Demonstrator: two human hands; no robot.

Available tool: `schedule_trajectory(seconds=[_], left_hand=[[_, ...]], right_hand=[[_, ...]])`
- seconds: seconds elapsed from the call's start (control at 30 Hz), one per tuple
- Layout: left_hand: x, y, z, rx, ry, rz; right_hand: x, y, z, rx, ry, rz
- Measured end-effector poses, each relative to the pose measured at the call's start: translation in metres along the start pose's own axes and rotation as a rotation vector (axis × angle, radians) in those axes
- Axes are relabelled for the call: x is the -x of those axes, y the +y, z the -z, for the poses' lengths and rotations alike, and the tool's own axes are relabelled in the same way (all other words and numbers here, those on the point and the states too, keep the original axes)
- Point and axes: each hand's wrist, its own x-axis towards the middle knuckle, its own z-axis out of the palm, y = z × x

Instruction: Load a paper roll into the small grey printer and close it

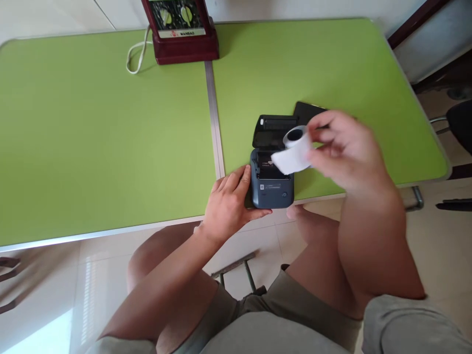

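Observation:
A small dark blue-grey label printer [273, 194] sits at the table's front edge, its black lid [271, 132] swung up and back. My left hand [230, 199] grips the printer from the left, fingers along its side and thumb across its front. In my right hand [342, 147], slightly blurred, a white roll of label paper [301, 150] is pinched between thumb and fingers. The roll hovers over the right part of the open paper bay, a loose strip hanging toward the left. Its dark core faces up and hides part of the lid.
Behind the roll lies a flat black object [308, 112], partly covered by my right hand. A dark red appliance [186, 46] with green knobs and a white cord [137, 58] stands at the back of the green table [110, 137]. A metal strip [214, 108] crosses the tabletop.

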Motion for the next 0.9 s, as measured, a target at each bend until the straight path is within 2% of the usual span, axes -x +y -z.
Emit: schedule_trajectory(seconds=[0.07,0.17,0.23,0.27,0.37,0.47,0.57,0.63,0.77,0.83,0.9], left_hand=[[0.000,-0.001,0.000,-0.024,0.006,0.004],[0.000,-0.003,-0.001,-0.044,0.029,0.001],[-0.001,-0.003,-0.002,-0.052,0.045,-0.001],[-0.001,-0.004,-0.002,-0.054,0.048,-0.002],[-0.001,-0.004,-0.001,-0.058,0.051,0.004],[-0.002,-0.003,0.000,-0.072,0.051,0.007],[-0.003,-0.004,0.000,-0.074,0.045,0.007],[-0.003,-0.004,-0.001,-0.065,0.045,0.011],[-0.003,-0.004,-0.001,-0.056,0.055,0.022],[-0.003,-0.004,-0.001,-0.064,0.049,0.026],[-0.003,-0.004,-0.001,-0.068,0.038,0.031]], right_hand=[[-0.003,0.019,0.007,-0.235,0.120,-0.089],[-0.009,0.053,0.009,-0.316,0.182,-0.198],[-0.011,0.076,0.004,-0.209,0.272,-0.264],[-0.012,0.086,0.002,-0.105,0.406,-0.296],[-0.010,0.106,-0.003,0.129,0.390,-0.146],[-0.005,0.109,-0.001,0.331,0.311,-0.027],[0.000,0.107,0.001,0.374,0.213,-0.044],[0.004,0.104,0.002,0.365,0.200,-0.057],[0.014,0.095,0.005,0.421,0.358,0.020],[0.018,0.091,0.000,0.426,0.450,0.156],[0.019,0.090,-0.011,0.370,0.461,0.351]])
